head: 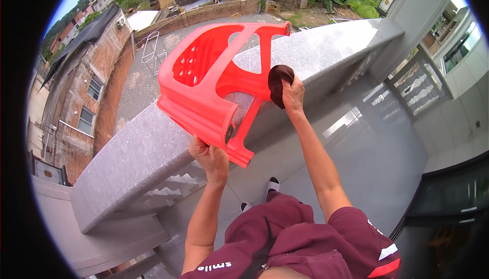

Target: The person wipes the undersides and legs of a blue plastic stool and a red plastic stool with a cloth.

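A red plastic stool (195,114) lies tipped on its side on the speckled stone top of a balcony parapet (141,157), its legs and hollow underside facing my right. My left hand (211,160) grips the stool's near lower edge, the fingers partly hidden behind the plastic. In my right hand (293,95) is a dark maroon cloth (280,84), bunched and held beside the stool's right-hand legs. Whether the cloth touches the plastic is not clear.
Beyond the parapet the ground drops to a gravel yard (133,92) with a brick wall and houses. A grey tiled floor (366,157) lies on the near side, where my feet stand. A white pillar (416,8) rises at the parapet's right end.
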A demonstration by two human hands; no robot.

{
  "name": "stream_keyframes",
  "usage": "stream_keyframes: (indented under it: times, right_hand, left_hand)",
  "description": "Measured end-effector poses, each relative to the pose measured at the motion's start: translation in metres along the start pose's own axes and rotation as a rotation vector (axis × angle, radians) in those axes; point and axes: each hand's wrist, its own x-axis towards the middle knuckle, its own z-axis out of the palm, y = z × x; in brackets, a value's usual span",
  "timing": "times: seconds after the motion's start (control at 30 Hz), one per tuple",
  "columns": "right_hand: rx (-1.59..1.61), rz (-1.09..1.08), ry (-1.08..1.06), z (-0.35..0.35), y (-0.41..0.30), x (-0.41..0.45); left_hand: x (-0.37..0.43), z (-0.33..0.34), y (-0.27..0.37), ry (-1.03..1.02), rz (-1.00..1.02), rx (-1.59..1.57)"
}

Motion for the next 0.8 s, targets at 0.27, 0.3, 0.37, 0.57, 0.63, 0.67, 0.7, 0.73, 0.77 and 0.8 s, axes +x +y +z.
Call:
stream_keyframes:
  times: [0.27, 0.3, 0.37, 0.57, 0.63, 0.67, 0.7, 0.73, 0.77, 0.8]
  right_hand:
    - [0.056, -0.178, 0.078, -0.036, -0.062, 0.021]
    - [0.02, -0.291, 0.055, -0.036, -0.072, 0.027]
    - [-0.153, -0.608, 0.085, -0.03, -0.078, 0.045]
    - [-0.34, -0.62, 0.02, -0.019, -0.098, 0.076]
    - [-0.248, -0.693, 0.026, -0.025, -0.09, 0.092]
    - [-0.029, -0.495, -0.135, -0.03, -0.088, 0.099]
    - [0.203, -0.279, -0.297, -0.028, -0.084, 0.099]
    - [0.392, -0.083, -0.362, -0.033, -0.079, 0.101]
    - [0.579, 0.116, -0.419, -0.036, -0.073, 0.101]
    - [0.83, 0.415, -0.374, -0.038, -0.071, 0.1]
  left_hand:
    - [0.0, 0.006, 0.004, -0.016, -0.025, -0.047]
    - [0.001, 0.006, 0.007, -0.025, -0.031, -0.07]
    - [0.001, 0.006, 0.007, -0.038, -0.037, -0.096]
    - [0.003, 0.001, 0.003, -0.067, -0.018, 0.032]
    - [0.001, 0.004, 0.0, -0.053, -0.005, -0.049]
    - [0.001, 0.007, -0.001, -0.036, -0.006, -0.031]
    - [0.001, 0.002, -0.002, -0.027, -0.019, 0.004]
    - [0.001, 0.003, -0.004, -0.022, -0.01, -0.009]
    - [0.001, 0.002, -0.005, -0.019, -0.001, -0.021]
    - [0.002, 0.004, -0.002, -0.025, -0.019, -0.096]
